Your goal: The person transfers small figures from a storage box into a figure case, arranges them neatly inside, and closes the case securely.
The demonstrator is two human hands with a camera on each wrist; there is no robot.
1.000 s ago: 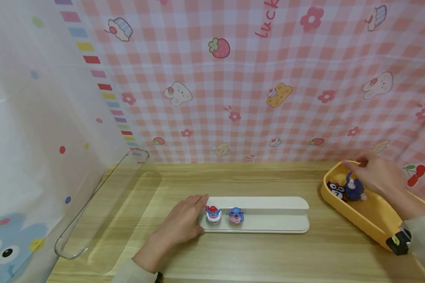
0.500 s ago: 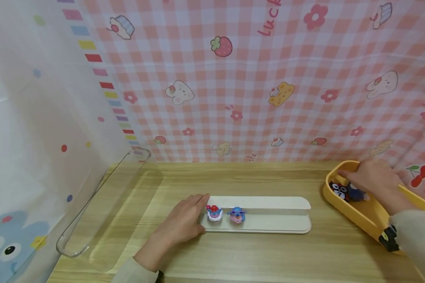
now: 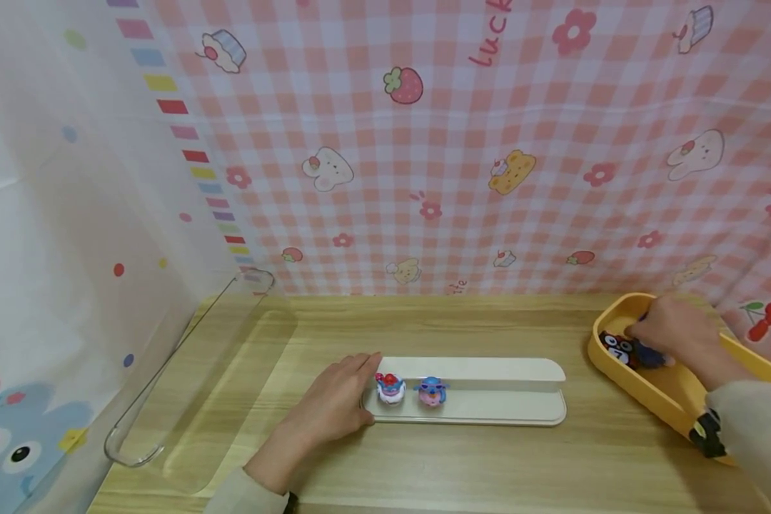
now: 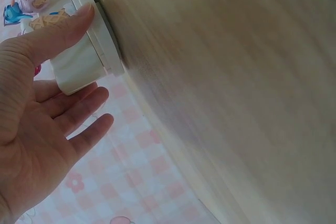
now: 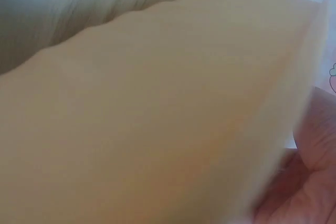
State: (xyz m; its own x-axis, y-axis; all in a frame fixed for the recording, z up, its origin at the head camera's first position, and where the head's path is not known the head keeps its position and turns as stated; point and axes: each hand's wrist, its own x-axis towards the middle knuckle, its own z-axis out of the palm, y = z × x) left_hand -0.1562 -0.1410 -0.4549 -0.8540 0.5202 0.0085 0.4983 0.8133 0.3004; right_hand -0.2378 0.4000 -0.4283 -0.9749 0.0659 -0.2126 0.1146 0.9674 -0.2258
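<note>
In the head view my left hand (image 3: 334, 397) holds the left end of a white two-step display stand (image 3: 507, 405). The left wrist view has the thumb on the front edge of the stand (image 4: 79, 69) and the fingers behind it. A cupcake-like figurine (image 3: 390, 389) and a blue figurine with sunglasses (image 3: 432, 391) stand side by side on its lower step. Over at the right, my right hand (image 3: 677, 335) reaches into a yellow tray (image 3: 649, 396) and grips a dark blue figurine (image 3: 650, 355); its fingertips are hidden. Beside that lies a black-and-white figurine (image 3: 615, 348).
A clear plastic cover (image 3: 199, 385) lies on the left of the wooden table (image 3: 462, 471). Pink checked cloth (image 3: 424, 157) hangs behind the table, and a white printed cloth (image 3: 51, 235) hangs at the left. The yellow tray's wall (image 5: 157, 103) fills most of the right wrist view.
My right hand has moved down over the dark blue figurine, its thumb drawing in, and the figurine now leans. The yellow tray has shifted slightly. The left hand stays on the stand.
</note>
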